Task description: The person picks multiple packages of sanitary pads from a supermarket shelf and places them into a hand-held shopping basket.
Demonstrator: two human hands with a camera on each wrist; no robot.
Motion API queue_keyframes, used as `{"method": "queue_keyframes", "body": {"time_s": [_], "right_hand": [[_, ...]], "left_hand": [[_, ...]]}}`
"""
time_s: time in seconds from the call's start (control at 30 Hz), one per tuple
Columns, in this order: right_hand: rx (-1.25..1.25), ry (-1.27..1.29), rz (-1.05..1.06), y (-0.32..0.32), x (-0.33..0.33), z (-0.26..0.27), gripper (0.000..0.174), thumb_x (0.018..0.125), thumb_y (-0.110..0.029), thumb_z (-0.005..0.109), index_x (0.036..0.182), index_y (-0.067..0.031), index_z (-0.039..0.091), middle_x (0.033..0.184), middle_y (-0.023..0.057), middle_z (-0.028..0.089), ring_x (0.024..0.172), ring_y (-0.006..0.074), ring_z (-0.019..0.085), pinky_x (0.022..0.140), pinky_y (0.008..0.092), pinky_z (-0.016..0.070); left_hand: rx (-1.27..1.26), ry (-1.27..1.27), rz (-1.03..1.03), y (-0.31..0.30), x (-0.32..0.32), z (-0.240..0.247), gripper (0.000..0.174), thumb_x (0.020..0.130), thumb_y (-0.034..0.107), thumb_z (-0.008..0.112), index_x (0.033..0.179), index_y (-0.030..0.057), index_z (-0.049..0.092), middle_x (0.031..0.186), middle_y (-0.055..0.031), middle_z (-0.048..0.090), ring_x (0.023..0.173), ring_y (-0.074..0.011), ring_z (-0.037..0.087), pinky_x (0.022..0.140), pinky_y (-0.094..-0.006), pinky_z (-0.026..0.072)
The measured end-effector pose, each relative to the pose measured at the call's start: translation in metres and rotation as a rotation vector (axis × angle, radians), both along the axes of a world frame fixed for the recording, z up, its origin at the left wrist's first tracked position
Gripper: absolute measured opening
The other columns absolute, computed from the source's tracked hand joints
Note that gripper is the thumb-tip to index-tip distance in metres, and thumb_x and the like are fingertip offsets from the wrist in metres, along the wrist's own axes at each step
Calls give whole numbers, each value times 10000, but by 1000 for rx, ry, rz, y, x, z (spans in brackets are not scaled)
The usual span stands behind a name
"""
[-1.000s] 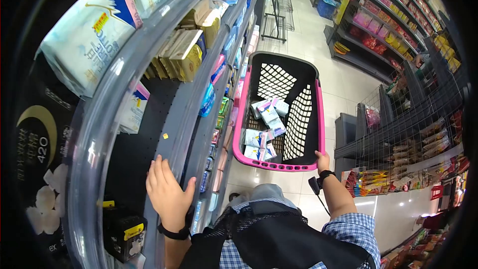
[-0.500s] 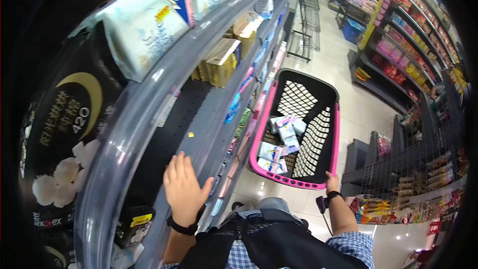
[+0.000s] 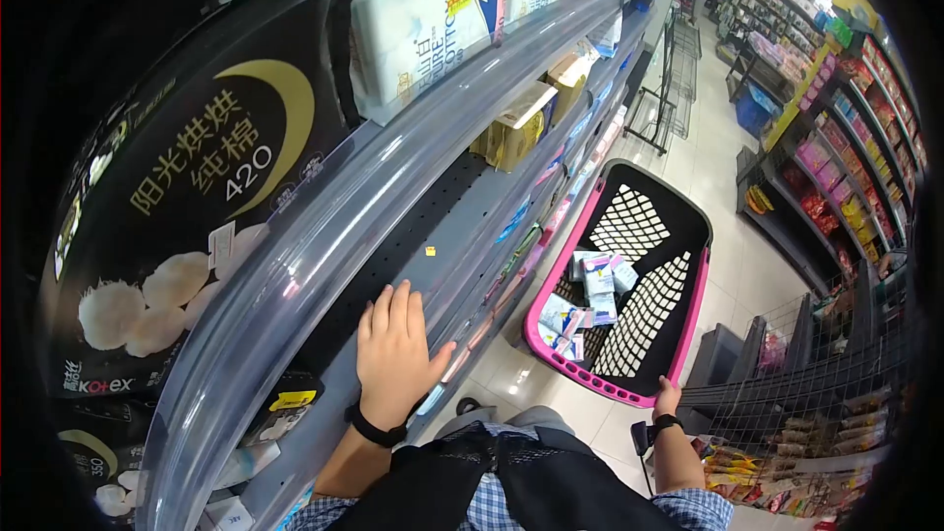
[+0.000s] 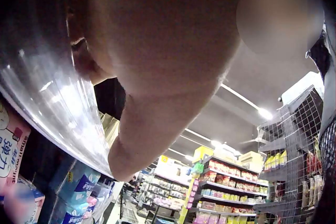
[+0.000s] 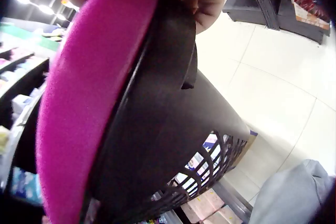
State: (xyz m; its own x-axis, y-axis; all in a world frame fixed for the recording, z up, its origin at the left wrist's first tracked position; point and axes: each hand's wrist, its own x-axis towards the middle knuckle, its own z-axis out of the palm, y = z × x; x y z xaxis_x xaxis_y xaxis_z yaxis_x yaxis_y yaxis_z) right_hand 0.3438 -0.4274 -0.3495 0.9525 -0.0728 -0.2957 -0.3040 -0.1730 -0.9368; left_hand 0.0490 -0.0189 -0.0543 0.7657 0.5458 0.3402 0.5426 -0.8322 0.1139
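Right fingers (image 5: 211, 11) grasp the black, lattice-sided basket (image 3: 673, 201) by its pink rim (image 5: 86, 92); left fingers (image 3: 397, 311) are straight.

Wears a black band (image 3: 376, 428) on the wrist behind the left fingers (image 3: 398, 311), and a second black band (image 3: 669, 422) behind the right fingers (image 3: 666, 386). Beside the latter, has a small black device (image 3: 641, 438) with a thin dark cable (image 3: 647, 474) running away from the fingers. Dressed, well back from both sets of fingers, in blue-and-white checked sleeves (image 3: 694, 505), a black top layer (image 3: 551, 492) with mesh areas, and grey trousers (image 3: 539, 416).
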Motion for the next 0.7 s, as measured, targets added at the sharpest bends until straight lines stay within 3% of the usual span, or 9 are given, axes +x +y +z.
{"method": "queue_keyframes", "body": {"time_s": [0.13,0.43,0.7], "right_hand": [[36,-24,42,5,-5,7,136,788,-109,572,880,-11,551,747,16,552,640,122,499,595,262,393],[-24,-25,37,9,-8,18,141,795,-91,555,898,5,552,779,27,561,686,132,516,648,263,408],[0,-26,9,7,-5,15,131,794,-98,564,884,-3,555,750,7,531,658,116,480,614,257,377]], "left_hand": [[6,-8,-10,-1,0,-2,685,615,328,711,1139,-29,452,1233,-177,450,1149,-342,408,961,-424,310],[17,-11,-8,-2,-2,-2,691,621,320,710,1154,-26,436,1232,-180,453,1148,-338,418,964,-431,308],[5,-6,-5,-2,-1,-2,675,625,318,708,1143,-27,449,1232,-180,455,1155,-335,414,970,-436,306]]}}
